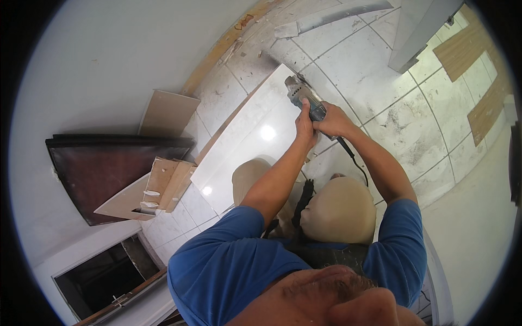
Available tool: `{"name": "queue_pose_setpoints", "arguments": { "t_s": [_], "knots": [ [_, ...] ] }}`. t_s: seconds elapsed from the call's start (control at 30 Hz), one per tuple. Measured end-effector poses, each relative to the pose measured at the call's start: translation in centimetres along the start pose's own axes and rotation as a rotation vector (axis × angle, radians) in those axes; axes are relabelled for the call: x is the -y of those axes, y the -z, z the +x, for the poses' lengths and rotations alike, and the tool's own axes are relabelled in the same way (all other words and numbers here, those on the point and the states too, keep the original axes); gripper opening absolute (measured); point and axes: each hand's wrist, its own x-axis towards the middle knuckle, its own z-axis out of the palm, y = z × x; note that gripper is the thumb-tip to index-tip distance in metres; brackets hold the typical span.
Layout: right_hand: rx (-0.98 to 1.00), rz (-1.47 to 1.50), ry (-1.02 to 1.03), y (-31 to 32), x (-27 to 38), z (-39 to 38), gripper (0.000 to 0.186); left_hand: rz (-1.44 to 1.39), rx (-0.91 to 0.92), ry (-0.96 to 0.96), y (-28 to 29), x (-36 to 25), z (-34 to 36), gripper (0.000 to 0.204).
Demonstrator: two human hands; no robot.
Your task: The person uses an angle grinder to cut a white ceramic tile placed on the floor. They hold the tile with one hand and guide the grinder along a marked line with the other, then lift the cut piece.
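An angle grinder (305, 98) with a dark body and a grey metal head is gripped by both of my hands. My left hand (305, 124) wraps its near side, thumb along the body. My right hand (334, 120) closes round the rear of the handle, where a black power cord (348, 149) trails back toward my knee. The grinder's head is at the far right edge of a large glossy white tile (255, 122), which lies in front of me and partly beside my left knee. A dark dusty smear spreads on the floor beyond the tile's far corner. The disc itself is hard to make out.
Left of the tile stand cardboard pieces (168, 185) and a dark reddish-brown panel (117, 174) against the wall. A beige tile offcut (168, 113) leans behind them. A long pale strip (337, 16) lies at the far side. Wood-look planks (459, 57) lie at the right on the dusty tiled floor (402, 122).
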Motion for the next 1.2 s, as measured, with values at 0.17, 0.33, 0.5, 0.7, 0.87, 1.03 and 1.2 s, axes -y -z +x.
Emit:
{"name": "queue_pose_setpoints", "arguments": {
  "t_s": [0.17, 0.33, 0.5, 0.7, 0.87, 1.03, 1.2],
  "knots": [
    [0.008, 0.013, -0.016, 0.3, 0.1, -0.5, 0.058, -0.041, 0.015, -0.019, -0.3, 0.3, -0.3, 0.068],
    [0.015, 0.03, -0.007, 0.2, -0.3, -0.9, 0.06, -0.048, 0.026, -0.007, 0.0, 0.8, -0.5, 0.064],
    [0.028, 0.023, -0.006, 0.5, -0.2, -1.4, 0.067, -0.002, 0.024, -0.006, 0.0, 1.2, -0.7, 0.063],
    [-0.007, 0.013, -0.012, 0.2, -0.2, -1.2, 0.057, -0.008, 0.027, 0.005, 0.0, 0.8, -0.7, 0.063],
    [-0.002, 0.006, -0.024, 0.1, 0.0, -0.6, 0.056, -0.051, 0.027, 0.0, 0.0, 0.3, -0.6, 0.067],
    [-0.01, 0.0, -0.011, -0.1, -0.3, -0.5, 0.058, -0.071, 0.015, -0.02, -0.4, 0.4, -0.6, 0.067],
    [0.033, 0.031, -0.008, 0.4, -0.1, -1.1, 0.065, -0.068, 0.015, -0.008, -0.4, 0.6, -1.0, 0.064]
  ]
}}
